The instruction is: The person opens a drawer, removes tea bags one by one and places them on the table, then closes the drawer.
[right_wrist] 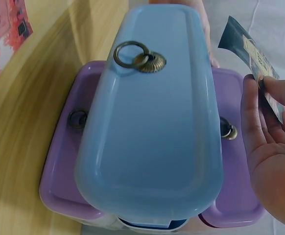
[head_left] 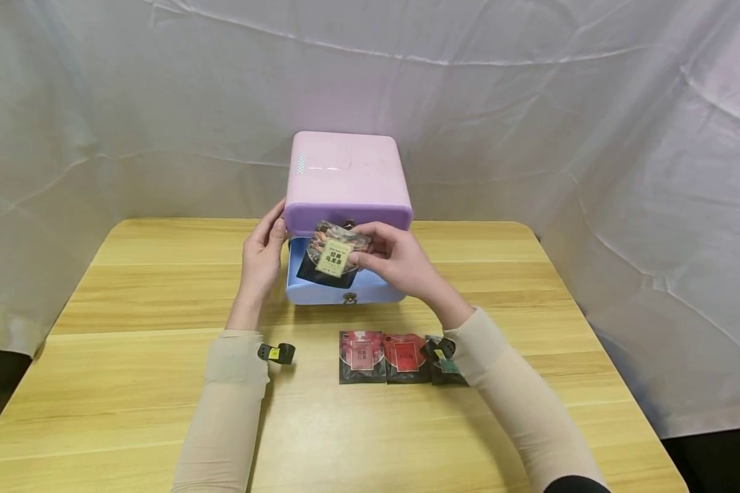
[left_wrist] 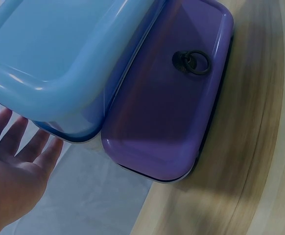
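Note:
A pink-lilac drawer box [head_left: 348, 174] stands at the far middle of the wooden table [head_left: 129, 383]. Its light blue drawer [head_left: 345, 293] is pulled out toward me. My right hand [head_left: 370, 252] pinches a dark snack packet [head_left: 333, 255] with a pale label, held just over the drawer's opening. My left hand [head_left: 264, 250] rests with straight fingers against the box's left front corner. The right wrist view shows the blue drawer front [right_wrist: 152, 122], its ring pull [right_wrist: 137, 56], the packet [right_wrist: 252, 54] and my right hand [right_wrist: 274, 142]. Seen from the left wrist, the left hand [left_wrist: 10, 166] lies open beside the drawer [left_wrist: 59, 58].
Three packets lie in a row on the near side of the drawer: two red ones [head_left: 362, 356] [head_left: 406, 357] and a dark one [head_left: 447, 366] partly under my right wrist. White cloth [head_left: 530, 103] hangs behind and beside the table. A second lilac drawer front [left_wrist: 167, 98] is closed.

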